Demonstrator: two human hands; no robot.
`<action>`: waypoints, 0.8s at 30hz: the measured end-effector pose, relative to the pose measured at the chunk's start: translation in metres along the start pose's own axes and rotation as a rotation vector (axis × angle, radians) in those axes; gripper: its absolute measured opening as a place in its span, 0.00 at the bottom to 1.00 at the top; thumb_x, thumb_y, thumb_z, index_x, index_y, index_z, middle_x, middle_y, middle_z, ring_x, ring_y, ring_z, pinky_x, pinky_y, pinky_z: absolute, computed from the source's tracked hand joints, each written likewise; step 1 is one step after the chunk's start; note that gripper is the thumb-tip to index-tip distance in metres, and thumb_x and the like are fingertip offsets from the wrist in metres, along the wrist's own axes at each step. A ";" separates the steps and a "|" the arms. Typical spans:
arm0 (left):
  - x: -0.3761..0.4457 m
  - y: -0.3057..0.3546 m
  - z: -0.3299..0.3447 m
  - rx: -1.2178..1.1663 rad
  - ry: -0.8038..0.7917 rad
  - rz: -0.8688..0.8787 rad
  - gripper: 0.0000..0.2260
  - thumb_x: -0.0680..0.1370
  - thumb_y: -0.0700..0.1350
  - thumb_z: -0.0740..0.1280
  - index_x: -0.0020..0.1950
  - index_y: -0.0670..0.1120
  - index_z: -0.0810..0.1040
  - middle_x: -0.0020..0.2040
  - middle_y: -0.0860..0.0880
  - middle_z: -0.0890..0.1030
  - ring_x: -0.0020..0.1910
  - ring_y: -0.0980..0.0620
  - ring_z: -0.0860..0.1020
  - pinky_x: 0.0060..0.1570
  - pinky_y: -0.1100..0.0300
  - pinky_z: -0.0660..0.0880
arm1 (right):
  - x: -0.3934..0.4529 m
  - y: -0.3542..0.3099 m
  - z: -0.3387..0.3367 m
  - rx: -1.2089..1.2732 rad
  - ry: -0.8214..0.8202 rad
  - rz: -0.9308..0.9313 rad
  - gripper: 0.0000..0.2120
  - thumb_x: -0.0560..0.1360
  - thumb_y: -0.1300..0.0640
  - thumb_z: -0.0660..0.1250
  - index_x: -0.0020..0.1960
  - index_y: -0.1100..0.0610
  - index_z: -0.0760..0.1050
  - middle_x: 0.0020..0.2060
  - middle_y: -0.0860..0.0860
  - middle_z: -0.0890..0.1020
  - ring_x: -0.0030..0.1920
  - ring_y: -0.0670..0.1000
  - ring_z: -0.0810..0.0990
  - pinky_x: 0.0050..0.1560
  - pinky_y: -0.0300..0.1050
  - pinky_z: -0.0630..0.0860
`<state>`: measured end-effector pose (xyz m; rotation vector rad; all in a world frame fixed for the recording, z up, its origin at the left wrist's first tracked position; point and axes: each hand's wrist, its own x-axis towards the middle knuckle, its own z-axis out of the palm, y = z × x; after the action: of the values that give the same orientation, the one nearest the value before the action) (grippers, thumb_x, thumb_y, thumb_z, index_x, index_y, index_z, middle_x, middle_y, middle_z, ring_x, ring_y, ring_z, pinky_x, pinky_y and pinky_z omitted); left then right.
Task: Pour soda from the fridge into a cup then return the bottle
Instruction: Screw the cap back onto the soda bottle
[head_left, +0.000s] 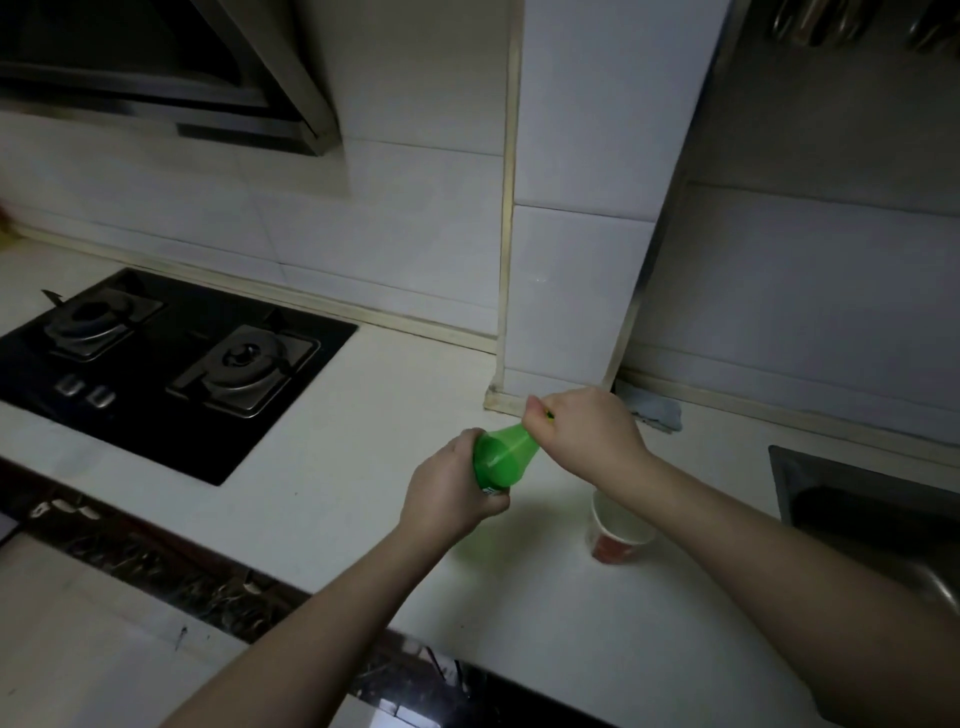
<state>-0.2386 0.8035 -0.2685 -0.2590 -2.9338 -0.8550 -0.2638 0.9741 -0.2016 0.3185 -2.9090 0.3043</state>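
On the white bench (363, 467), between the gas hob (171, 364) and the sink (857, 499), I see a person working a green soda bottle (501, 457) with both bare hands. The left hand (452, 488) is the lower grip, fingers wrapped round the bottle's body near the label, holding it tilted with its neck pointing toward the tiled wall column (582, 260). The right hand (582, 431) is the upper grip, clenched over the top of the neck where the cap would be; the cap itself is hidden under the fingers. The bottle is held above the bench, well in from its front edge. A paper cup (618, 535) with a red lower band stands upright on the bench just beneath the right forearm, toward the sink side, apart from the bottle. A bluish cloth (657, 410) lies at the back edge of the bench beside the foot of the column. An extractor hood (156, 67) hangs above the hob.
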 end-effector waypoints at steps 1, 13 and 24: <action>0.003 -0.008 0.000 -0.009 -0.006 0.004 0.29 0.66 0.52 0.73 0.64 0.50 0.70 0.53 0.52 0.81 0.49 0.47 0.80 0.40 0.59 0.71 | 0.002 -0.005 0.003 0.002 -0.008 0.030 0.24 0.80 0.45 0.50 0.27 0.54 0.60 0.28 0.52 0.72 0.35 0.57 0.74 0.33 0.46 0.61; 0.051 -0.096 0.011 -0.425 -0.127 -0.016 0.29 0.62 0.51 0.81 0.59 0.49 0.74 0.53 0.53 0.78 0.51 0.56 0.76 0.46 0.70 0.70 | 0.010 -0.033 0.046 0.680 -0.184 0.282 0.07 0.79 0.44 0.60 0.52 0.45 0.74 0.47 0.44 0.80 0.46 0.45 0.79 0.46 0.40 0.71; 0.071 -0.118 0.036 -0.398 -0.132 -0.082 0.32 0.62 0.52 0.81 0.63 0.50 0.73 0.56 0.52 0.78 0.54 0.53 0.77 0.51 0.60 0.72 | -0.016 -0.038 0.071 0.423 -0.208 0.239 0.15 0.79 0.47 0.60 0.63 0.49 0.73 0.56 0.46 0.78 0.53 0.44 0.76 0.52 0.41 0.72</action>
<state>-0.3306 0.7349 -0.3529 -0.2257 -2.8812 -1.4871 -0.2519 0.9252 -0.2659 0.0613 -3.0657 0.9849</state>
